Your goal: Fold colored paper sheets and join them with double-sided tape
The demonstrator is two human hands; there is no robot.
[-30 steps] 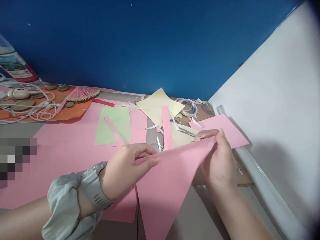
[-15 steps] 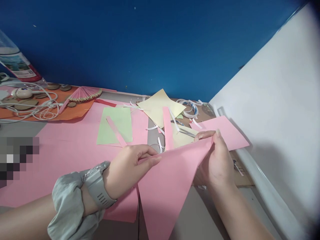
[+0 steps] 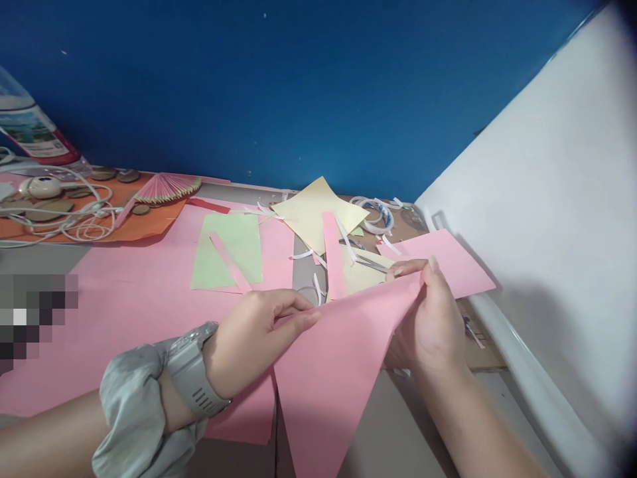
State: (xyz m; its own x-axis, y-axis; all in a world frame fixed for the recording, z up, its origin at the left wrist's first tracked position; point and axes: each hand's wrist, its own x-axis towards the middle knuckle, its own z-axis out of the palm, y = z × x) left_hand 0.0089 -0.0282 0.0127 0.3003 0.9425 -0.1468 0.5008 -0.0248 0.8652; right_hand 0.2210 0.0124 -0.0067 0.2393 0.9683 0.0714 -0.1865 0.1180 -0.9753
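Observation:
Both my hands hold a folded pink paper sheet point(image 3: 338, 365) above the desk; it hangs down toward me in a triangle. My left hand point(image 3: 251, 342), with a grey watch and a grey scrunchie at the wrist, pinches the sheet's left edge. My right hand point(image 3: 432, 318) grips the sheet's upper right corner, thumb on top. Scissors point(image 3: 371, 263) lie just beyond my right fingers on a yellow sheet point(image 3: 361, 275).
A large pink sheet point(image 3: 129, 312) covers the desk, with a green sheet point(image 3: 229, 252), a pale yellow square point(image 3: 318, 212), pink strips and white paper slivers. A folded pink fan point(image 3: 166, 187), white cable point(image 3: 74, 222) and bottle point(image 3: 30, 136) sit far left. Tape rolls point(image 3: 378, 212) lie by the white wall point(image 3: 542, 219).
Hardly anything differs: my left hand has edged a little to the right along the pink sheet, and both hands keep their hold.

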